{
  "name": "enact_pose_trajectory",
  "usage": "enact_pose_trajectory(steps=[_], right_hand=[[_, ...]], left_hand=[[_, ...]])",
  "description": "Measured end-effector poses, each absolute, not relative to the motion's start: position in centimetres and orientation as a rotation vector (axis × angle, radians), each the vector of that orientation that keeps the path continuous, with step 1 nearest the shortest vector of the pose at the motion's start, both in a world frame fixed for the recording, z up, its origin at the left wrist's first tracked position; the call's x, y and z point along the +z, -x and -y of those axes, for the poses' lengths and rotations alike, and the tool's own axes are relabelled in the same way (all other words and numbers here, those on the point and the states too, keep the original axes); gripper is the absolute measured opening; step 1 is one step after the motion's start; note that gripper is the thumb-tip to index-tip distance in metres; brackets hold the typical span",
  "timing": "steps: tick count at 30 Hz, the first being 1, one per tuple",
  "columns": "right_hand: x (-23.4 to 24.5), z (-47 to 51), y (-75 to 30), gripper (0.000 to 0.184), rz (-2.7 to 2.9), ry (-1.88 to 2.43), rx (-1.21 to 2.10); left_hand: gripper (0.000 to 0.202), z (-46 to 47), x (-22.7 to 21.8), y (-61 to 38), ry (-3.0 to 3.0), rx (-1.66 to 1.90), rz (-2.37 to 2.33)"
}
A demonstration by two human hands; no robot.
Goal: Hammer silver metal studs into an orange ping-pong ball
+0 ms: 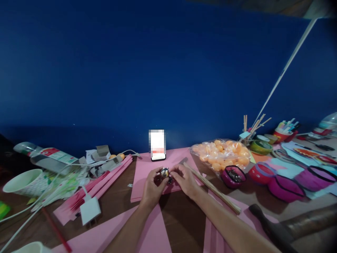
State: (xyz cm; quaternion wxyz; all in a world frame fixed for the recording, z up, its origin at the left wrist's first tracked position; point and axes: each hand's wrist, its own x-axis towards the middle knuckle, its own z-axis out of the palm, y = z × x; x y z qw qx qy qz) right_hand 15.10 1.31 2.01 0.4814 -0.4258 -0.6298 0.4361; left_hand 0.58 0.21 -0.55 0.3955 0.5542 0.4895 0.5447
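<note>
My left hand [152, 188] and my right hand [185, 181] meet over a pink paper sheet [143, 168] on the table. Between their pinched fingertips they hold a small shiny ball [164, 172] with a dark, glittery surface. Both hands have their fingers curled around it. A phone [157, 145] stands upright just behind the hands. A long wooden stick [212, 187] lies to the right of my right hand.
A bag of orange balls [222, 154] and pink bowls [233, 176] lie to the right. Paper cups [23, 181], a bottle [47, 156], cables and pink strips [86, 196] clutter the left. A blue wall stands behind.
</note>
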Motion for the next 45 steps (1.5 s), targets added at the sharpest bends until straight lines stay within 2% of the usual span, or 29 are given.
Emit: enact_pose_trajectory(steps=[12, 45], right_hand=[[2.24, -1.07, -15.1, 0.01, 1.479, 1.019, 1.209], [1.75, -1.27, -15.19, 0.014, 1.506, 1.049, 1.271]], left_hand=[[0.048, -0.27, -0.75, -0.52, -1.422, 1.399, -1.224], [0.041, -0.32, -0.94, -0.31, -1.539, 1.439, -1.211]])
